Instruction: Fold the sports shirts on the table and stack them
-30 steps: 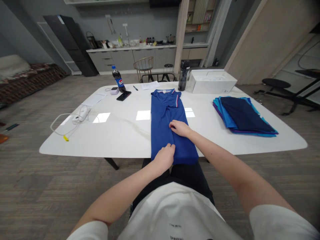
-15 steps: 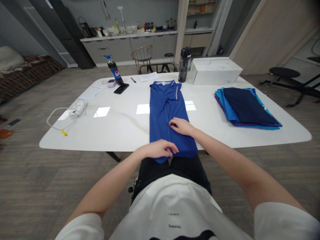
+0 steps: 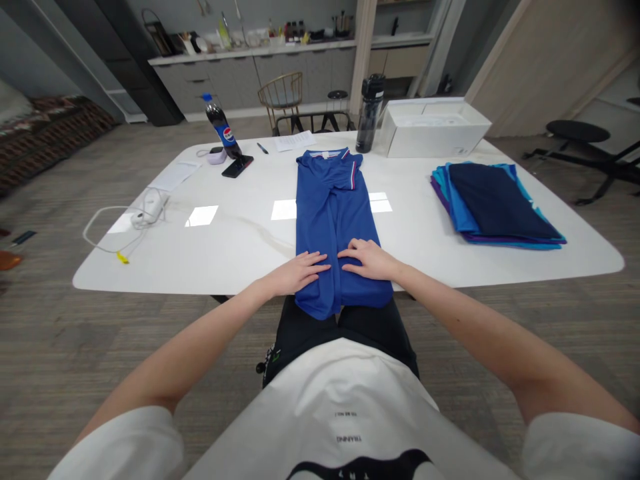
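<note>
A blue polo shirt [image 3: 330,213] lies lengthwise on the white table, its sides folded in to a narrow strip. Its collar, with white and red trim, points to the far side, and the hem hangs over the near edge. My left hand [image 3: 299,272] rests on the left half of the lower shirt with fingers spread. On the right half lies my right hand [image 3: 369,259], its fingers stretched out and apart. Neither hand grips the fabric. A lengthwise crease runs between them.
To the right lies a stack of folded clothes [image 3: 500,203], dark navy on top. Behind are a white box [image 3: 435,137] and a dark water bottle [image 3: 369,117]. At the left stand a cola bottle [image 3: 223,130], a phone [image 3: 237,167], and a white power strip [image 3: 150,207] with its cable.
My left hand has moved from the shirt's lower middle to its left side and flattened there. My right hand has stayed about in place, its fingers now more extended. The view tilted slightly down.
</note>
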Motion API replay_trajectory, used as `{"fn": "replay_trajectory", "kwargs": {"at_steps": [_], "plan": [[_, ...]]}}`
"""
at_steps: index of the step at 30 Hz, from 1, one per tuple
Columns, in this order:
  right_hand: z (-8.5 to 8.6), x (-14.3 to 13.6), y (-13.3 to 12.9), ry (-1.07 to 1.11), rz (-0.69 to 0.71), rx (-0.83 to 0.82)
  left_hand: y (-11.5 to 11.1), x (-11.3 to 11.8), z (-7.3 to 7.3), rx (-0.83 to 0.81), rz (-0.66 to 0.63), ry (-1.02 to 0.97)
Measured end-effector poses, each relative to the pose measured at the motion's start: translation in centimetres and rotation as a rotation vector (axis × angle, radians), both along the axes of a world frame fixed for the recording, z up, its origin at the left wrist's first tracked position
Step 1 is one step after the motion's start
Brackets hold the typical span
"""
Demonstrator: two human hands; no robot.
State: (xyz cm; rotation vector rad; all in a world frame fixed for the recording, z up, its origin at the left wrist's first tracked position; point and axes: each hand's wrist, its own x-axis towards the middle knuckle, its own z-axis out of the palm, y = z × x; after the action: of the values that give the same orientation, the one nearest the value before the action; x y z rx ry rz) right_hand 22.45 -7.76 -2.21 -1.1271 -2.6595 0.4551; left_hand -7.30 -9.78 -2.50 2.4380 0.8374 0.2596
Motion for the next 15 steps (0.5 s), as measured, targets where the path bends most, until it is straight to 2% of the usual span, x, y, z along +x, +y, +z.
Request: {"fn": "replay_trajectory", "kwargs": {"at_steps": [3,6,11,15], "plan": [[0.3,0.9,-0.4,0.127,0.028,-0.067,-0.6,-0.7,0.2,-0.015,0.019,-0.027],[0.7,3.1,-1.6,0.219,0.044,-0.148,-1.6,-2.0,0.8,-0.101,0.026,-0.098],[1.1,7.7,-3.5,0.146,0.050,-0.334,-3.2,-3.6,2.2,-0.308,0.017,-0.078],[0.9,9.2,-3.7,0.116,0.040,-0.385,-3.0,-3.3,2.8,-0.318,-0.004,-0.056]]}}
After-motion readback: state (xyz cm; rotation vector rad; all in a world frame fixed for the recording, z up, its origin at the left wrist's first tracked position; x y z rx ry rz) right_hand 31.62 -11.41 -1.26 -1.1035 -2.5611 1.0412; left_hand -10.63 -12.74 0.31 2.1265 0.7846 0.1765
